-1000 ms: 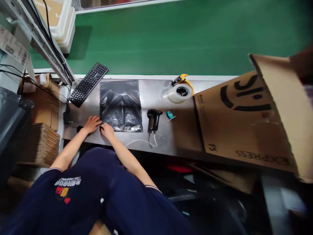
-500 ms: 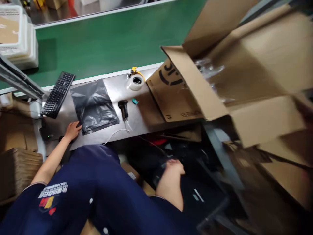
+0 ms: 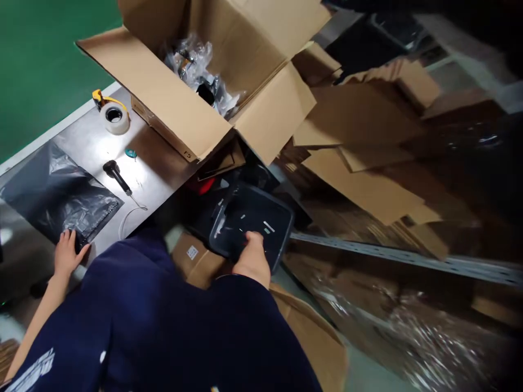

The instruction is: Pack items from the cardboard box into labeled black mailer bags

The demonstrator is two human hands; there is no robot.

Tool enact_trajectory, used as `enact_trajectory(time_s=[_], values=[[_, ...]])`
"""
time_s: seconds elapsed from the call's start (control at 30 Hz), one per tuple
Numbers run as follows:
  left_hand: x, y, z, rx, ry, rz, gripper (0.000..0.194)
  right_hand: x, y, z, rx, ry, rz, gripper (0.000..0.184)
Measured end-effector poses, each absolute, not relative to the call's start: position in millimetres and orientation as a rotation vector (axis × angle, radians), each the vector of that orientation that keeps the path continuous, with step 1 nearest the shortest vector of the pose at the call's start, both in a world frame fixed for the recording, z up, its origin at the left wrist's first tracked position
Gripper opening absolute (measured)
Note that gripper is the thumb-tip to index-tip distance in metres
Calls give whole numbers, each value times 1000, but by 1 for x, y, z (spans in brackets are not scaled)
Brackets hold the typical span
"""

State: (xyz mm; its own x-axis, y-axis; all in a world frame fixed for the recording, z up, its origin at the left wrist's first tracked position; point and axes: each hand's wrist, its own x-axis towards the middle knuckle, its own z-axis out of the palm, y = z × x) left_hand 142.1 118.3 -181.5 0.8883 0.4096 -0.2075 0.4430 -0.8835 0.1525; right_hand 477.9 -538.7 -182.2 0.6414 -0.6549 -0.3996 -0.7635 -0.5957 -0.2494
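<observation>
My left hand (image 3: 69, 253) lies at the front edge of the metal table with its fingers spread. Its fingertips touch the near corner of a flat black plastic bag (image 3: 57, 190). Low on the right, my right hand (image 3: 253, 251) reaches down over a black bin (image 3: 283, 228) under the table edge. The fingers there point away and are mostly hidden, so a hold cannot be made out. A black barcode scanner (image 3: 117, 175) with a white cable, a small teal object (image 3: 131, 154) and a roll of clear tape (image 3: 118, 126) lie beyond the bag.
A large open carton (image 3: 163, 92) with clear plastic-wrapped items (image 3: 190, 62) stands on the table's right end. Flattened cardboard (image 3: 363, 114) is stacked on a rack with a metal rail (image 3: 388, 255). A labelled brown box (image 3: 200, 264) sits below. A green surface (image 3: 49, 60) runs behind the table.
The view has swung to the right, bringing the bin and the cardboard rack into sight. My right hand is now over the bin; my left hand stays by the black bag.
</observation>
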Motion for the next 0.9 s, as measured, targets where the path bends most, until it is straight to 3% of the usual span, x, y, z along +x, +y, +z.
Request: enact_trajectory(time_s=[0.1,0.27,0.4,0.5,0.6,0.7,0.9], values=[[131,111,-184,2853,607,-260,104,480,-544,-190,-2459,1300,413,19],[96,82,-183,2824,673,-368,96,488,-489,-198,-2620,1034,418,32],[63,57,-183,2767,649,-531,97,481,-342,-212,-2652,-161,415,38],[44,49,-187,2740,685,-583,108,450,-207,-212,-2198,-1266,490,46],[29,48,-191,2725,772,-601,112,426,-123,-216,-1902,-1792,632,67],[22,49,-196,2713,788,-585,111,433,-131,-233,-2025,-1853,710,80],[16,48,-204,2708,763,-520,105,499,-258,-249,-2084,-2024,636,69]])
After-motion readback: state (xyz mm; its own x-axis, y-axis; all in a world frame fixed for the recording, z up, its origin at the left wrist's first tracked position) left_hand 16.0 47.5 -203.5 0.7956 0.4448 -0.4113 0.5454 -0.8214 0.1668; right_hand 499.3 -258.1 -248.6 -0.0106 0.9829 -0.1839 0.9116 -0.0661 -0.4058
